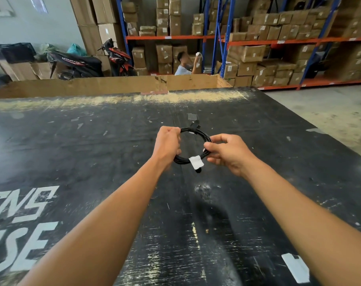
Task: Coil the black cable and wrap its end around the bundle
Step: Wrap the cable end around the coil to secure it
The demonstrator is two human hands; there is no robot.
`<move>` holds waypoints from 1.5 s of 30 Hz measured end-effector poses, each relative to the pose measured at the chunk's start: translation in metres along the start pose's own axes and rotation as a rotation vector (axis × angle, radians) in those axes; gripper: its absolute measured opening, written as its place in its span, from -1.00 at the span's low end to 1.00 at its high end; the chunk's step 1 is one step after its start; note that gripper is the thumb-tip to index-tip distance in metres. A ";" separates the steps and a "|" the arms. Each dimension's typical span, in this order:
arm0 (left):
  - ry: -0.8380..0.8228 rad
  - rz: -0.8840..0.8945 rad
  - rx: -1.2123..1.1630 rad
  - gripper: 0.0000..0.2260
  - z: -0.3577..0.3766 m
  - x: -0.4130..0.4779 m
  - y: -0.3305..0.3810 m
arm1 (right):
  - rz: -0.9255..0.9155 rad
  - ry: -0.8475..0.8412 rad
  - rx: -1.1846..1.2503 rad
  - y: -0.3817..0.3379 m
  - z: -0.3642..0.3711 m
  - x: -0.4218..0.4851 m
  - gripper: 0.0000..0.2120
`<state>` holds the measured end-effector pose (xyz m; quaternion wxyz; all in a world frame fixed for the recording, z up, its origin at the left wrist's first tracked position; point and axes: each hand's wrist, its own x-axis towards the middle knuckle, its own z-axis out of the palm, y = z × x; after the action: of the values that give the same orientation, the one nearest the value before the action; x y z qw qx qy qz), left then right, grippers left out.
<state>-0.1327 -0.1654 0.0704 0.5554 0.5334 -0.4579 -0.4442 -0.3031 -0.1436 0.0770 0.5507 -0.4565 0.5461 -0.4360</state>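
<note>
The black cable [198, 134] is coiled into a small round bundle, held above the black table [93, 141]. My left hand [167, 144] grips the left side of the coil in a closed fist. My right hand [227, 153] pinches the right side between thumb and fingers. A white tag [195, 162] sits on the near side of the coil, with a black tip sticking out below it. A black strap or plug end [194, 126] juts from the far side.
A low cardboard wall [113, 84] borders the table's far edge. Beyond it a person [184, 65] sits by blue-and-orange shelves [278, 41] full of cartons, with parked motorbikes [117, 58] at the left. Concrete floor [330, 112] lies to the right.
</note>
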 end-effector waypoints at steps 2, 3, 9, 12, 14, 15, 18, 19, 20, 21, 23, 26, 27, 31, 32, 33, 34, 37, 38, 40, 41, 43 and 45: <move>-0.011 -0.096 -0.026 -0.76 -0.006 -0.004 -0.003 | -0.020 0.064 0.047 0.004 0.002 0.008 -0.79; -0.036 -0.148 -0.003 -0.77 -0.012 -0.006 -0.007 | -0.027 0.088 0.064 0.005 0.002 0.013 -0.81; 0.128 -0.277 -0.044 -0.75 -0.045 -0.014 -0.035 | -0.035 0.118 -0.022 0.020 0.017 0.035 -0.84; 0.271 -0.266 -0.005 -0.82 -0.054 -0.004 -0.042 | -0.021 0.125 -0.059 0.030 0.033 0.052 -0.83; 0.318 -0.277 0.038 -0.85 -0.060 0.006 -0.047 | -0.008 0.127 -0.057 0.034 0.044 0.065 -0.82; 0.332 -0.283 0.048 -0.86 -0.063 0.010 -0.050 | -0.005 0.131 -0.060 0.036 0.048 0.072 -0.83; 0.359 -0.317 0.070 -0.91 -0.069 0.028 -0.062 | 0.007 0.157 -0.090 0.042 0.060 0.092 -0.85; 0.361 -0.333 0.079 -0.92 -0.070 0.033 -0.067 | 0.013 0.161 -0.106 0.045 0.062 0.097 -0.84; 0.357 -0.349 0.086 -0.93 -0.071 0.040 -0.071 | 0.021 0.170 -0.120 0.048 0.064 0.104 -0.84; 0.353 -0.361 0.089 -0.93 -0.071 0.047 -0.076 | 0.030 0.181 -0.134 0.052 0.066 0.110 -0.84; 0.352 -0.381 0.096 -0.93 -0.069 0.059 -0.085 | 0.055 0.199 -0.147 0.059 0.067 0.123 -0.85; 0.344 -0.413 0.122 -0.89 -0.064 0.074 -0.092 | 0.106 0.230 -0.161 0.067 0.066 0.138 -0.87; 0.341 -0.422 0.134 -0.88 -0.062 0.079 -0.095 | 0.120 0.239 -0.169 0.069 0.067 0.143 -0.87; 0.366 -0.413 0.222 -0.92 -0.058 0.091 -0.103 | 0.145 0.268 -0.173 0.072 0.071 0.154 -0.86; 0.376 -0.403 0.238 -0.92 -0.058 0.094 -0.105 | 0.145 0.272 -0.170 0.072 0.072 0.157 -0.85; 0.387 -0.395 0.255 -0.92 -0.057 0.097 -0.106 | 0.143 0.275 -0.170 0.071 0.074 0.159 -0.85; 0.399 -0.388 0.275 -0.93 -0.057 0.100 -0.107 | 0.138 0.277 -0.178 0.070 0.075 0.161 -0.84; 0.409 -0.382 0.311 -0.91 -0.057 0.106 -0.109 | 0.121 0.296 -0.233 0.070 0.078 0.166 -0.81; 0.409 -0.383 0.314 -0.90 -0.058 0.107 -0.110 | 0.120 0.303 -0.252 0.070 0.078 0.167 -0.80; 0.413 -0.383 0.321 -0.89 -0.058 0.109 -0.112 | 0.117 0.307 -0.296 0.072 0.079 0.166 -0.80; 0.415 -0.385 0.327 -0.88 -0.059 0.110 -0.113 | 0.109 0.306 -0.320 0.073 0.080 0.167 -0.81; 0.425 -0.391 0.332 -0.87 -0.059 0.110 -0.114 | 0.092 0.305 -0.354 0.074 0.080 0.166 -0.82; 0.422 -0.396 0.332 -0.87 -0.059 0.110 -0.116 | 0.078 0.297 -0.372 0.074 0.080 0.166 -0.82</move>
<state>-0.0550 -0.2665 -0.0420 0.4464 0.7756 -0.2861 -0.3426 -0.2204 -0.2886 -0.0301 0.3870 -0.4597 0.7092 -0.3687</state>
